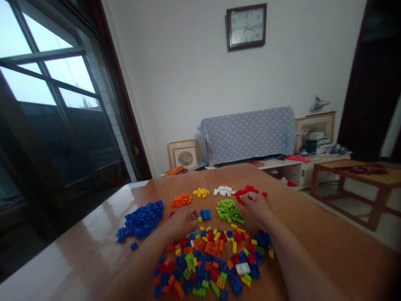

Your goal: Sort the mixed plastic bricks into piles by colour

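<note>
Plastic bricks, light, hard and slick, lie mid-frame on the worktop (313,234): the left hand (184,218) curls beside a blue brick (205,215), the right hand (255,205) rests loosely closed at the red pile (247,192), best pinched by their sides.

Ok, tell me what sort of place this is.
Probably a living room at home: a wall clock, a covered TV on a low cabinet, framed pictures leaning on the wall, and a wooden table with toy bricks.
</note>
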Demonstrator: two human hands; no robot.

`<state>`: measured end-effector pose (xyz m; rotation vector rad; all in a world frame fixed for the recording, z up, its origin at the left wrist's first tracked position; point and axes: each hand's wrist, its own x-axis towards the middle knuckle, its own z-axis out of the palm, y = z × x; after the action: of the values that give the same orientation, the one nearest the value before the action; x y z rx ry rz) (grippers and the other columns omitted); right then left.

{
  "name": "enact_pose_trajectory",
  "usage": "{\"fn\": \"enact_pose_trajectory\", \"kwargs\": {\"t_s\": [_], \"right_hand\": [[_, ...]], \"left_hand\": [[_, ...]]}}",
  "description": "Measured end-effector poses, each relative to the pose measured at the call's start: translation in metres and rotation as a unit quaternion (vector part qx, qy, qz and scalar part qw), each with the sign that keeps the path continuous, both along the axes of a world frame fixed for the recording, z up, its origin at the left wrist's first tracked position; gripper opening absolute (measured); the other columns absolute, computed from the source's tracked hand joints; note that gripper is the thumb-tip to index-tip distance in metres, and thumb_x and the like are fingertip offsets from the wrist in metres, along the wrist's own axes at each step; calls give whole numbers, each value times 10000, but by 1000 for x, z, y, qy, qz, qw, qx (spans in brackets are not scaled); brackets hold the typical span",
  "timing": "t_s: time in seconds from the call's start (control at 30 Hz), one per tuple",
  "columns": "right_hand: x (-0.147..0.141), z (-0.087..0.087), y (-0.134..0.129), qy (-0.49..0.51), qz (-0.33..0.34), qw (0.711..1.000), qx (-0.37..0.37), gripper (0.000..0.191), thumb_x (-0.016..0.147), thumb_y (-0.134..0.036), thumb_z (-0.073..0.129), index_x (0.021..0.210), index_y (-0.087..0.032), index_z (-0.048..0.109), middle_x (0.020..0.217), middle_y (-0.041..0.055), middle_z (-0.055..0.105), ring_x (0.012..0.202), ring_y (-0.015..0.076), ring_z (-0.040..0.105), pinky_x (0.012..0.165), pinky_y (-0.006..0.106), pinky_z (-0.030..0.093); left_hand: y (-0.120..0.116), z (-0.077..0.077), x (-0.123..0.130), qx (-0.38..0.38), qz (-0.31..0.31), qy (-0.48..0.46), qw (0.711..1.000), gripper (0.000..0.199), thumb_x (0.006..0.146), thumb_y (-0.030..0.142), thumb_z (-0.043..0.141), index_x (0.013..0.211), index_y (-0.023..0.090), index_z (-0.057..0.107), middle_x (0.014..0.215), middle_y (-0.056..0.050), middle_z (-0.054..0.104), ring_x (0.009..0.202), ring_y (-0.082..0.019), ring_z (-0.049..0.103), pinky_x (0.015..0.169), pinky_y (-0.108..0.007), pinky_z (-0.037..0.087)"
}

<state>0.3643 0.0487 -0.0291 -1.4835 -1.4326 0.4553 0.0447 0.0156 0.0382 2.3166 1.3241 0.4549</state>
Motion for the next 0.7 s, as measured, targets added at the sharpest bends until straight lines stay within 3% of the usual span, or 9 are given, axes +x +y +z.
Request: {"fn": "enact_pose_trajectory", "kwargs": {"t_s": [0.2, 0.33, 0.57, 0.7], "right_hand": [[-3, 5, 0, -6, -11, 1000, 5, 300, 817, -416, 525, 642, -190, 617, 597, 7, 636, 595, 150, 554, 549, 237, 341], [-3, 6, 2, -4, -12, 1000, 10, 290, 818, -402, 516, 654, -192, 632, 618, 9, 654, 603, 155, 560, 551, 241, 347], [-4, 7, 2, -2, -23, 1000, 20, 286, 814, -394, 517, 630, -193, 605, 583, -2, 618, 584, 152, 543, 537, 239, 330], [-4, 9, 0, 1, -23, 1000, 21, 278, 810, -389, 518, 648, -192, 629, 600, 3, 635, 596, 156, 552, 536, 238, 332]], "left_hand": [[33, -8, 55, -8, -49, -24, 998, 193, 723, 143, 530, 893, 158, 619, 794, -7, 644, 744, -146, 593, 640, -220, 417], [46, -15, 78, -10, -27, -13, 999, 247, 689, 118, 554, 915, 147, 650, 780, -11, 641, 718, -144, 577, 625, -219, 412], [62, -40, 94, -41, 11, -10, 999, 265, 713, 112, 564, 967, 144, 634, 727, 1, 616, 626, -119, 538, 561, -208, 369], [62, -43, 90, -38, 10, -31, 999, 336, 719, 114, 558, 1052, 144, 586, 739, 5, 615, 630, -122, 541, 561, -211, 371]]}}
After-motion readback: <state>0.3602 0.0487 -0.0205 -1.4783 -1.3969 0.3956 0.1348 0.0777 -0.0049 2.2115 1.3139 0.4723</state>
